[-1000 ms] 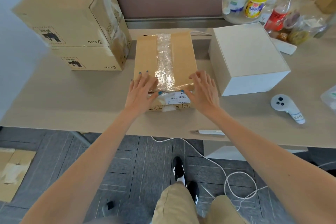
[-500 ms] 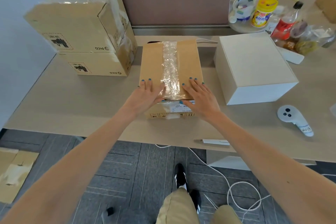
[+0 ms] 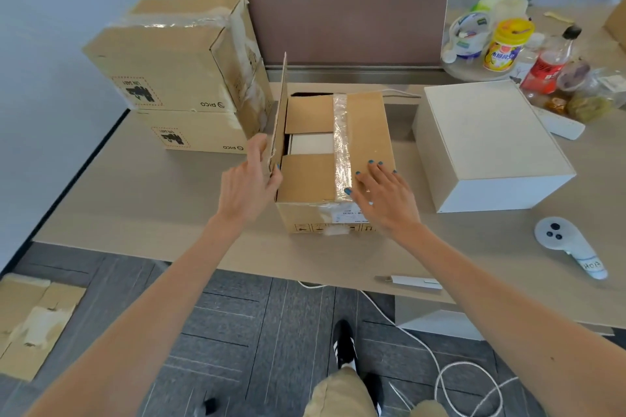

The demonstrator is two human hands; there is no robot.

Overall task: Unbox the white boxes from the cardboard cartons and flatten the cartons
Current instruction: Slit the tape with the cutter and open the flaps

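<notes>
Left hand (image 3: 250,179): left flap (image 3: 279,118) pinched between thumb and fingers, held upright. Right hand (image 3: 382,195): fingers straight, spread, laid flat on taped right flap (image 3: 367,132). Carton (image 3: 298,215) set mid-desk (image 3: 162,200); white box (image 3: 311,143) seen inside. Second white box (image 3: 487,139) at carton's 3 o'clock, stacked cartons (image 3: 169,71) at 10 o'clock.

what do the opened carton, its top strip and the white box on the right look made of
Carton: matte brown corrugated cardboard; rough layered edge on the raised flap. Strip: clear glossy plastic tape, crinkled with glare. White box: smooth matte, probably paperboard.
</notes>
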